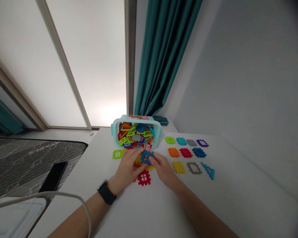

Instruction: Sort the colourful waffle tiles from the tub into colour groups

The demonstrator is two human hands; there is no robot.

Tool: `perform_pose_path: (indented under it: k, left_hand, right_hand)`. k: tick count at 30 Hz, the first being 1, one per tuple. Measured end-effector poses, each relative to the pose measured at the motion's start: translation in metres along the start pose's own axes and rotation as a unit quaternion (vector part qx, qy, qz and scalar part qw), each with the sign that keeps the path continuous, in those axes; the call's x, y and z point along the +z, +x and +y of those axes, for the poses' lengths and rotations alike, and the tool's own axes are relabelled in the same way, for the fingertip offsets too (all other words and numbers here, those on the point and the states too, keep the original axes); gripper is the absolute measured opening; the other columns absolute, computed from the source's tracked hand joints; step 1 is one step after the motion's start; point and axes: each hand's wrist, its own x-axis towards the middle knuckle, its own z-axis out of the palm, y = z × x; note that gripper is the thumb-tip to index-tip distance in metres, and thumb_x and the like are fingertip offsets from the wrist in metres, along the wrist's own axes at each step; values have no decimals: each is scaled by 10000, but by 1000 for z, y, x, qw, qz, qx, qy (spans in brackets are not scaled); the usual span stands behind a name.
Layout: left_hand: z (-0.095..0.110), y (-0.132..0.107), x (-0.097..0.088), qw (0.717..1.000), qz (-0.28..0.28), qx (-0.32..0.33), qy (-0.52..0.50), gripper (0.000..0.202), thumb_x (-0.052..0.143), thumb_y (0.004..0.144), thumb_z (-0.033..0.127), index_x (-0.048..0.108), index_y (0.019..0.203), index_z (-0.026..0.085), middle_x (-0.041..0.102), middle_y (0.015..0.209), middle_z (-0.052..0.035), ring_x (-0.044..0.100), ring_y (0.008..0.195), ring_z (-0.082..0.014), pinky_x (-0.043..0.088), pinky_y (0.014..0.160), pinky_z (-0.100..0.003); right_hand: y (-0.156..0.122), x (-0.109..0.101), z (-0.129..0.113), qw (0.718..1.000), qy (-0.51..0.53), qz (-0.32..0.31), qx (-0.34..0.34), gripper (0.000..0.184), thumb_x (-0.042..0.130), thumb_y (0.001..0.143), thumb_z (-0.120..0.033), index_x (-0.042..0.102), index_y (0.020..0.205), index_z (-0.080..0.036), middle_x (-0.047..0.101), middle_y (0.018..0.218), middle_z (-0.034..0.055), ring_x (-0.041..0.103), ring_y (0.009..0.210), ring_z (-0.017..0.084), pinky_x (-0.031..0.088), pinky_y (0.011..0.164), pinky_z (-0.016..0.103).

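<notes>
A pale teal tub (158,131) lies tipped on its side on the white table (238,201), spilling coloured interlocking plastic tiles. My left hand (127,168), with a black watch on the wrist, rests flat over loose tiles in front of the tub. My right hand (164,168) pinches a blue tile (146,156) at its fingertips. A red window tile (144,178) lies between my wrists. A green tile (117,154) sits left of my left hand.
Several sorted tiles lie in rows to the right, among them orange (173,152), yellow (179,167) and a blue triangle (209,170). A black phone (53,176) lies on a striped surface at left. A teal curtain (164,56) hangs behind the tub.
</notes>
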Motion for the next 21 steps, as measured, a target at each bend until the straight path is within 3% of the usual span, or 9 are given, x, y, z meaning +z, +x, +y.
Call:
perform_pose_path:
  k: [4, 7, 15, 18, 21]
  left_hand:
    - [-3, -1, -3, 998, 6, 35, 49, 475, 659, 906, 344, 543, 1352, 231, 636, 1190, -114, 579, 1094, -273, 453, 993, -465]
    - [-2, 0, -7, 996, 2, 46, 70, 497, 660, 903, 327, 523, 1372, 238, 623, 1201, -113, 575, 1103, -276, 463, 986, -465]
    - [-2, 5, -16, 994, -24, 75, 77, 491, 704, 869, 304, 560, 1336, 253, 630, 1189, -104, 584, 1102, -279, 466, 984, -463]
    - [-5, 6, -20, 996, -2, 59, 66, 479, 701, 872, 329, 569, 1326, 258, 601, 1223, -111, 570, 1130, -282, 478, 984, -465]
    - [-10, 6, -22, 999, 12, 40, 32, 487, 693, 883, 310, 554, 1347, 269, 563, 1252, -113, 557, 1156, -275, 495, 990, -457]
  right_hand:
    - [-1, 6, -2, 999, 16, 44, 2, 458, 596, 923, -468, 600, 1317, -235, 695, 1237, 84, 667, 1110, 240, 520, 1009, 416]
    - [-1, 5, -4, 998, 19, 61, 13, 483, 580, 926, -459, 549, 1354, -238, 734, 1094, 68, 705, 969, 215, 568, 902, 374]
    - [-2, 2, -11, 1000, -5, 31, 5, 407, 514, 964, -405, 521, 1340, -247, 726, 1024, 53, 701, 923, 199, 577, 864, 366]
    - [-3, -4, -8, 993, -88, 32, -69, 423, 527, 956, -335, 493, 1371, -260, 664, 1227, 94, 654, 1100, 230, 561, 919, 390]
    - [-3, -15, -5, 960, -219, 46, -167, 570, 639, 879, -269, 459, 1419, -276, 549, 1388, 124, 564, 1232, 277, 541, 960, 429]
